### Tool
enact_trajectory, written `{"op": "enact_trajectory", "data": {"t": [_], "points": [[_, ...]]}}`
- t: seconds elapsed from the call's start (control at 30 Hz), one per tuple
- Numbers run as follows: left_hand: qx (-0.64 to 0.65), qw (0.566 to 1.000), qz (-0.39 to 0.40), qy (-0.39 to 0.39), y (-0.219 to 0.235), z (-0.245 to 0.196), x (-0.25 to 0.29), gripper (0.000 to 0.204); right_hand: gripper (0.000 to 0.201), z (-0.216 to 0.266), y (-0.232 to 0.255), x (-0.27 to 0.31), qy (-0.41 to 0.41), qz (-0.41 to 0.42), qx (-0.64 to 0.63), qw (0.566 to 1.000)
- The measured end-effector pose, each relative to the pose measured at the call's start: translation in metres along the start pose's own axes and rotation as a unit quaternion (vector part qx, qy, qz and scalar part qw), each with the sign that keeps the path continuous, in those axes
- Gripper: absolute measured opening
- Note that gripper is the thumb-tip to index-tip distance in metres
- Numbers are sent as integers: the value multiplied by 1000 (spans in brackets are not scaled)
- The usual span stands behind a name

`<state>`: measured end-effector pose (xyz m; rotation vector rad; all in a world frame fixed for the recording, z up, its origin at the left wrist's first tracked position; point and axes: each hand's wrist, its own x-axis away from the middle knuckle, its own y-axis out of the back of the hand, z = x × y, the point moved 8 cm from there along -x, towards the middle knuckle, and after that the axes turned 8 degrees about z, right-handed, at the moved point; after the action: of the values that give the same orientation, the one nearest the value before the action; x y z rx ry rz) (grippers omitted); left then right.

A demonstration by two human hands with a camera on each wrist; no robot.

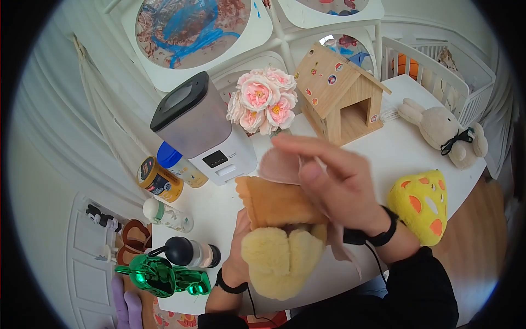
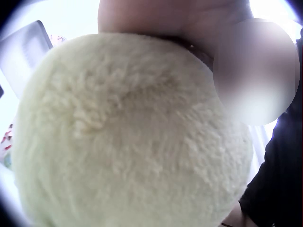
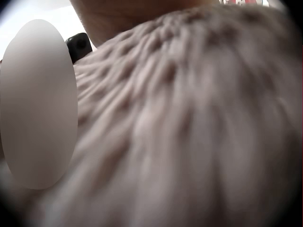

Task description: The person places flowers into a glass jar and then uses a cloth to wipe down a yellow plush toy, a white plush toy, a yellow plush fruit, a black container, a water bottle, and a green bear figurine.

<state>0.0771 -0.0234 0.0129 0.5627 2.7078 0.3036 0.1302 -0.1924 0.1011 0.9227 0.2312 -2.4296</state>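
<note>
A plush toy with an orange-brown upper part [image 1: 282,205] and fluffy pale yellow lobes [image 1: 282,263] is gripped at its left side by my left hand [image 1: 236,249], whose fingers are mostly hidden behind it. Pale fluff [image 2: 132,132] fills the left wrist view, with skin along its top edge. At the toy's upper right, my right hand [image 1: 345,189] holds a dusty-pink soft piece [image 1: 279,165] between thumb and fingers; pink fabric also hangs below the palm. Ridged pinkish fabric [image 3: 180,123] covers much of the right wrist view, blurred.
On the white table [image 1: 405,148] stand a dispenser [image 1: 192,123], pink flowers [image 1: 260,96], a wooden house [image 1: 339,93], and, at the left, tubs, bottles and a shiny green figure [image 1: 153,274]. A plush rabbit [image 1: 438,131] and yellow plush [image 1: 422,205] lie at the right.
</note>
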Motion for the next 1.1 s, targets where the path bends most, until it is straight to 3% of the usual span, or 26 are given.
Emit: {"op": "enact_trajectory", "data": {"t": [0.03, 0.1, 0.17, 0.2, 0.23, 0.27, 0.3, 0.4, 0.43, 0.47, 0.5, 0.53, 0.57, 0.6, 0.63, 0.67, 0.7, 0.73, 0.77, 0.83, 0.87, 0.9, 0.97, 1.07, 1.1], "points": [[20, 1000, 10, 1, -3, -3, -3, 51, 38, 1, -13, 1, 9, 36, 86, 996], [-32, 999, -29, 17, 4, 0, 8, 47, 37, -14, -22, 0, -7, 31, 101, 994], [-86, 993, -71, 32, 12, 1, 15, 44, 38, -52, -18, 0, -125, -7, -128, 984], [-109, 991, -76, 17, 13, -3, 16, 45, 39, -64, -16, -2, -168, 6, -178, 970], [-132, 988, -81, 2, 14, -6, 17, 47, 39, -65, -13, -3, -166, 9, -179, 970], [-133, 988, -82, 2, 16, -7, 17, 47, 36, -73, -14, -1, -215, 18, -194, 957], [-179, 981, -70, -33, 14, -14, 17, 48, 33, -80, -16, 2, -264, 27, -208, 941], [-307, 942, -28, -134, 6, -32, 15, 50, 22, -94, -9, 6, -299, -5, -211, 931], [-348, 923, -14, -166, 2, -37, 15, 51, 22, -100, -5, 8, -300, -6, -211, 930], [-347, 923, -13, -165, 0, -42, 12, 51, 20, -93, 19, 3, -217, -60, -56, 973], [-340, 924, -8, -176, -3, -52, 9, 52, 23, -77, 37, 0, -127, -110, 102, 980], [-332, 924, -4, -187, -6, -58, 9, 54, 23, -78, 44, -3, -130, -110, 101, 980], [-330, 926, -3, -184, -7, -56, 12, 54, 23, -64, 64, -3, -92, -184, 188, 960], [-222, 969, 24, -103, -5, -39, 10, 55, 24, -48, 76, 2, -53, -256, 273, 926], [-109, 993, 51, -21, -6, -22, 9, 57, 24, -43, 77, 4, -56, -256, 275, 925], [-105, 993, 54, -20, -8, -22, 7, 57, 23, -33, 76, 4, -45, -252, 259, 932], [-181, 976, 79, -92, -15, -33, 4, 58, 23, -22, 73, 2, -33, -247, 242, 938], [-254, 948, 104, -162, -24, -43, 5, 59, 18, -14, 61, 3, -37, -221, 200, 954], [-252, 948, 107, -162, -25, -41, 7, 59, 14, -9, 43, 1, -22, -142, 187, 972], [-139, 986, 81, -37, -17, -20, 6, 57, 18, 3, 9, -1, 10, 22, 161, 987], [-142, 986, 84, -36, -17, -23, 4, 57, 27, 8, -9, 0, 29, 106, 149, 983], [-125, 988, 83, -22, -22, -17, -9, 57, 27, 5, -13, 2, 31, 103, 147, 983], [-91, 993, 79, 5, -17, -17, -6, 56, 33, 6, -32, 5, 92, 178, 100, 975], [-36, 996, 67, 45, -6, -15, -13, 56, 39, 9, -25, 4, 86, 193, 54, 976], [-17, 996, 64, 56, -8, -17, -54, 55, 41, 10, -23, 4, 88, 195, 37, 976]]}}
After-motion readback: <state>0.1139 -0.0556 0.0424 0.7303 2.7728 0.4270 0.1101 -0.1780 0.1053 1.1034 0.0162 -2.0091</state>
